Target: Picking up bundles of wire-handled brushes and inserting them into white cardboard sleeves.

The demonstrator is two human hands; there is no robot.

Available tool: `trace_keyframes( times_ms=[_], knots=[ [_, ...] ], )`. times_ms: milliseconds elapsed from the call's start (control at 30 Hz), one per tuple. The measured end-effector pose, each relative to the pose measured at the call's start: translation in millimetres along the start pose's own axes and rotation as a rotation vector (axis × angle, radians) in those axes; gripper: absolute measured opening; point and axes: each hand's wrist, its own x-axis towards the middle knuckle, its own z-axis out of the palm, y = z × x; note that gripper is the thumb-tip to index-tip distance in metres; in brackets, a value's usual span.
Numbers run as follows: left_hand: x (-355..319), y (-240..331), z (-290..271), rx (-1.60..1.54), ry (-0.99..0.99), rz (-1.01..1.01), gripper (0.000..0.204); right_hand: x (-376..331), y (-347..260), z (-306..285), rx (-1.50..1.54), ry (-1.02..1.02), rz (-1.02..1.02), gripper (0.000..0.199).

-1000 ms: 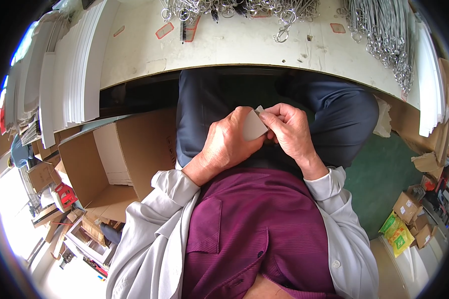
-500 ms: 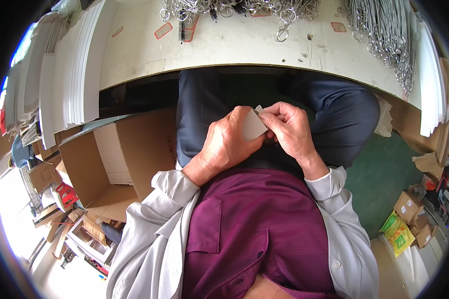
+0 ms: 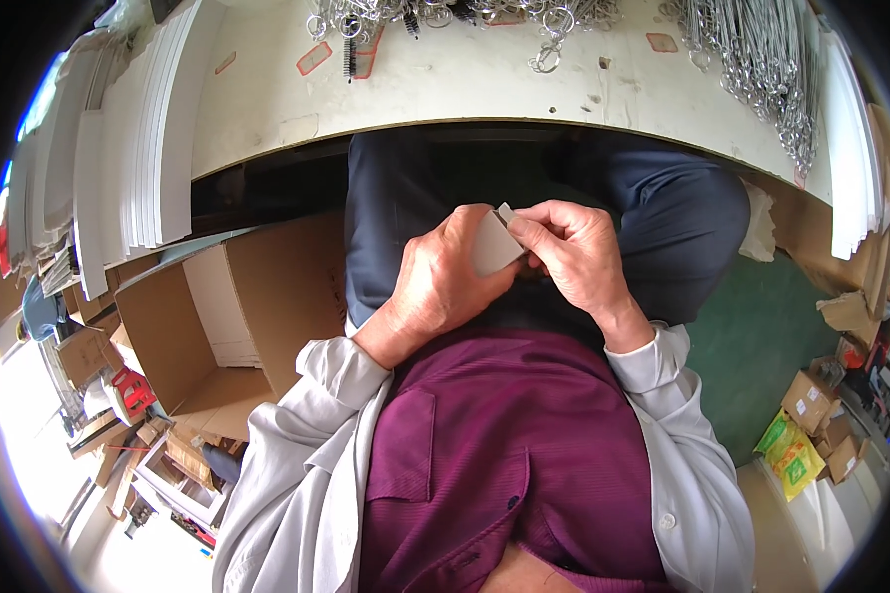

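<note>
We saw the left hand (image 3: pixel 435 262) closed around a small white box (image 3: pixel 495 247), its fingers curled and partly hidden from us. The right hand (image 3: pixel 576 247) was pinching the right edge of this box between thumb and bent fingers, just beside a small raised flap (image 3: pixel 506 212). We could not tell what the hidden fingertips were touching behind it. The box was above the lap, between the two hands, and below the near edge of the worktable (image 3: pixel 415 94).

On the worktable we observed a heap of metal rings (image 3: pixel 547 57), with a black brush (image 3: pixel 349 59) lying near it. More to the right, there was a bundle of thin metal wires (image 3: pixel 761 89). White panels (image 3: pixel 158 138) stood at the left side, and other white sheets (image 3: pixel 855 168) at the right side.

Beside the left knee we saw a large cardboard box (image 3: pixel 292 296), which was open. At the lower right, a yellow and green bag (image 3: pixel 793 455) lay near some small cartons (image 3: pixel 809 403), well apart from the hands.
</note>
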Motion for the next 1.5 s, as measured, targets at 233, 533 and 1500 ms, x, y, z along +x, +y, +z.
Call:
trace_keyframes(
  times_ms=[233,533,1500],
  knots=[
    [-3.8,0.0,1.1,0.057,0.014,0.03,0.056,-2.9,-3.5,-3.2,0.037,0.002,0.083,0.017],
    [-8.4,-2.1,5.0,0.074,0.057,0.079,0.054,-3.1,-6.6,3.6,0.036,0.062,0.136,0.014],
    [-4.5,-2.1,-8.4,-0.024,0.11,-0.109,0.057,-15.5,7.8,19.7,0.092,-0.06,-0.107,0.033]
  ],
)
